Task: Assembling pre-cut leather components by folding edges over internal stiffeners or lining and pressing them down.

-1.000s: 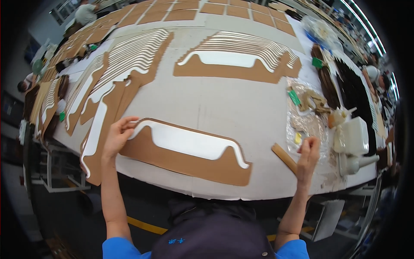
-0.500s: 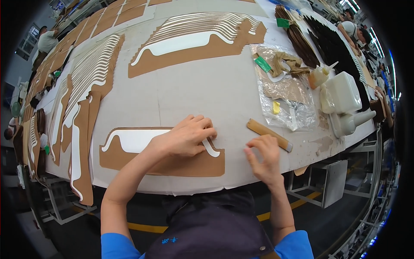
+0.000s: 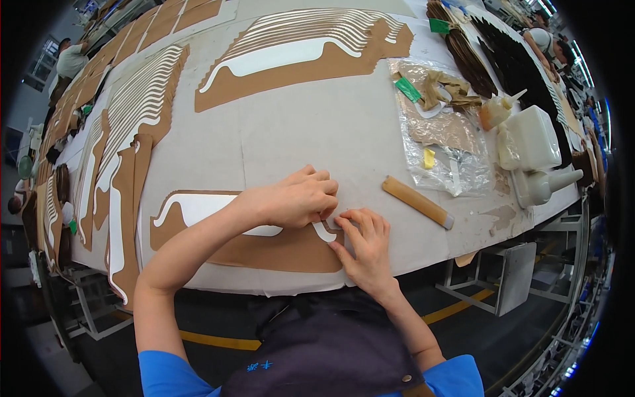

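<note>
One brown panel (image 3: 284,255) bearing a white strip (image 3: 198,206) lies near the front edge of the counter (image 3: 304,139); the left hand (image 3: 297,198) curls over it, grip impossible to tell; the right hand (image 3: 366,253), thumb and forefinger parted, meets its right end.

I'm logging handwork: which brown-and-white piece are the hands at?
The lone piece in front, its right end by the left hand and right hand; the others overlap in rows.

2 hands (image 3: 296,198) (image 3: 369,255) apparently touch the brown panel (image 3: 278,255) near its right end.
</note>
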Tool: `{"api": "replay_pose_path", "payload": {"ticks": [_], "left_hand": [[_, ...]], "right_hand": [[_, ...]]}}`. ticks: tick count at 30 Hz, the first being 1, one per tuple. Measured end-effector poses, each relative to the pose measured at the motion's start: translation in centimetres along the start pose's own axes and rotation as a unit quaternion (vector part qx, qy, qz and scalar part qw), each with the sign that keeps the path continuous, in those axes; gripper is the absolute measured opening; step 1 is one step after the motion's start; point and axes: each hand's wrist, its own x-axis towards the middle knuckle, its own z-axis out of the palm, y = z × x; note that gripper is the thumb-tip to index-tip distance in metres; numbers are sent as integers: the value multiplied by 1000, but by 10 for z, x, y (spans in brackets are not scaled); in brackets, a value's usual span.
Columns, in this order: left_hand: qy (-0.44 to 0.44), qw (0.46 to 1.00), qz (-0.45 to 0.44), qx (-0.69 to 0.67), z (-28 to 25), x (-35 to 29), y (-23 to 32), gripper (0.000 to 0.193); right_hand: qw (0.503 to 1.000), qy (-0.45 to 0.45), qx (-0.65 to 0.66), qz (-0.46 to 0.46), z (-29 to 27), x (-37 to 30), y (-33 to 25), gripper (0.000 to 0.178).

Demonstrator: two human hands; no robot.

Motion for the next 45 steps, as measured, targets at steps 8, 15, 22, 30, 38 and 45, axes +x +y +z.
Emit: {"api": "replay_pose_path", "payload": {"ticks": [8,15,22,30,38,45], "left_hand": [[-43,999,10,-10,-3,4,-1,5],[-38,999,11,9,-5,1,-3,7],[83,994,-12,-70,0,-2,-10,8],[150,982,52,-105,19,-1,-28,8],[157,975,64,-142,24,5,-43,6],[125,974,79,-170,27,4,-51,13]], "right_hand": [[1000,12,1,-4,2,-1,0,45],[1000,22,5,2,2,6,-1,38],[993,18,107,54,-2,31,22,8],[996,-75,38,25,-20,47,27,9],[997,-21,52,51,-3,40,26,15],[997,-28,75,0,-7,34,38,26]]}}
